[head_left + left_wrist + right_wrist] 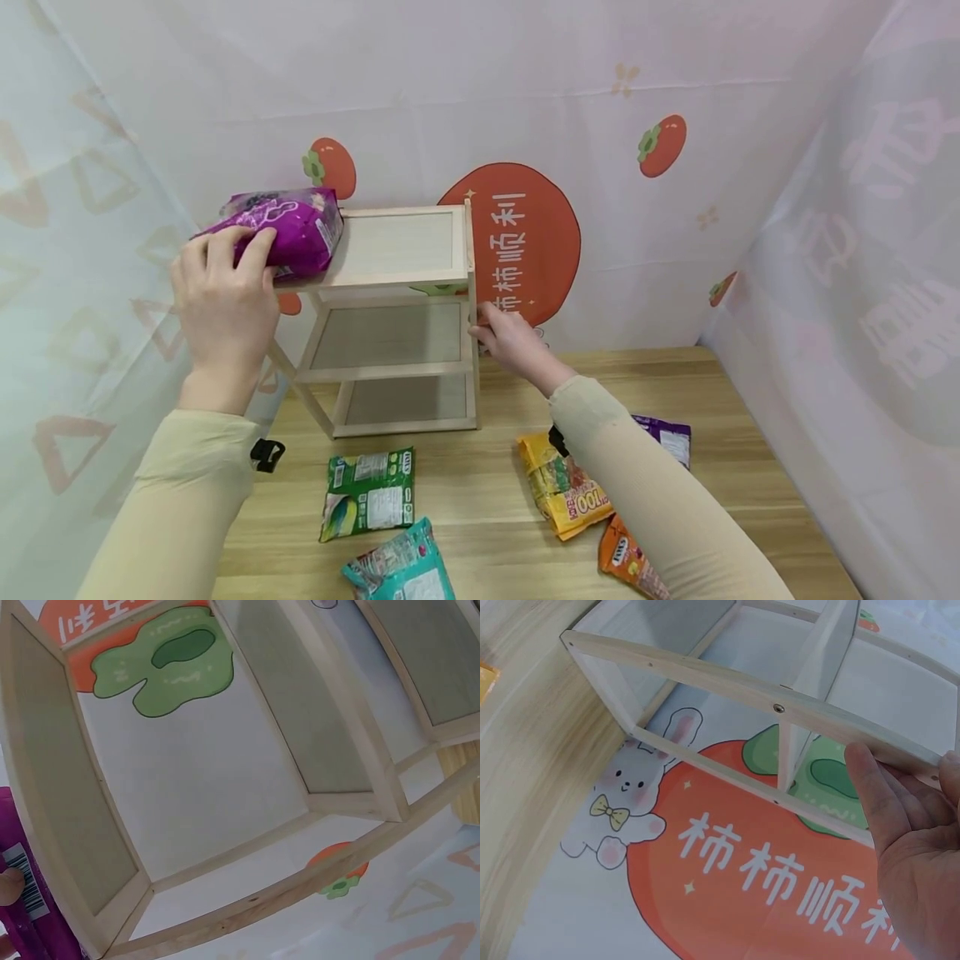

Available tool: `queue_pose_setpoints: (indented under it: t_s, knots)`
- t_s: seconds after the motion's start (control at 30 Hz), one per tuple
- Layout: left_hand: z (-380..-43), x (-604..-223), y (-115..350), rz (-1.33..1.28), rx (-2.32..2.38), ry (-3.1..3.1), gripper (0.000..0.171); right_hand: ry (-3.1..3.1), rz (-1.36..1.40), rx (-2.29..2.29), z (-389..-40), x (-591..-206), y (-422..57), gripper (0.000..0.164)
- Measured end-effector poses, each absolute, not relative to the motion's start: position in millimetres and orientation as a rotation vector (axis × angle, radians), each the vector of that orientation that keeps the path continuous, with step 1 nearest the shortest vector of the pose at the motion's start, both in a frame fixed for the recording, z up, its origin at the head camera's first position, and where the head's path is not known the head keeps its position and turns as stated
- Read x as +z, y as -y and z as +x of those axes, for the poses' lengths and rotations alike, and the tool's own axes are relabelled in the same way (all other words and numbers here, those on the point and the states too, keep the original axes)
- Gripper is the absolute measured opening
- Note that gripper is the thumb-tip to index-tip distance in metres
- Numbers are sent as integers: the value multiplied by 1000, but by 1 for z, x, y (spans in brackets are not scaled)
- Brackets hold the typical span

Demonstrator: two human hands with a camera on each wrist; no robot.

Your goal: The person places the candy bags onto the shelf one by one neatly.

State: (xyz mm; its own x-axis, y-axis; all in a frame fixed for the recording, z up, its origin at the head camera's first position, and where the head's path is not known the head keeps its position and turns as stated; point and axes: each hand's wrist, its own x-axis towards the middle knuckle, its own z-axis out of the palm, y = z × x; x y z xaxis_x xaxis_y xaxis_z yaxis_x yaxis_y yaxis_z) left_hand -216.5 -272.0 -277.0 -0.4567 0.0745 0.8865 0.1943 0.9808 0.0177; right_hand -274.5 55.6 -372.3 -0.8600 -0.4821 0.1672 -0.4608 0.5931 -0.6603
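The left hand (225, 304) grips a purple bag (303, 237) on the top board (397, 243), at its left edge; the right hand (517, 340) holds the shelf (475, 367) by its right edge.

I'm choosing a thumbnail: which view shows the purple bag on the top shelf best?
The head view: most of the purple bag shows there, though the left hand covers part. The left wrist view catches only a strip with a barcode at its lower-left edge; the right wrist view shows none of it.
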Motion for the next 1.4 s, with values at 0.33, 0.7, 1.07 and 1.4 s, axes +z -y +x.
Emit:
queue_pose_setpoints:
  t_s: [0.33,0.7,1.07,1.4]
  knots:
    - [-220,-279,275,-242,-136,2058,35,-2766,-802,-1132,-274,-370,-57,31]
    - [-216,-286,281,-280,-110,2070,37,-2789,-817,-1128,-274,-372,-56,28]
    - [-212,-289,281,-296,-96,2077,41,-2801,-812,-1120,-273,-371,-56,29]
    - [-211,-292,280,-279,-91,2098,41,-2798,-819,-1110,-273,-372,-57,31]
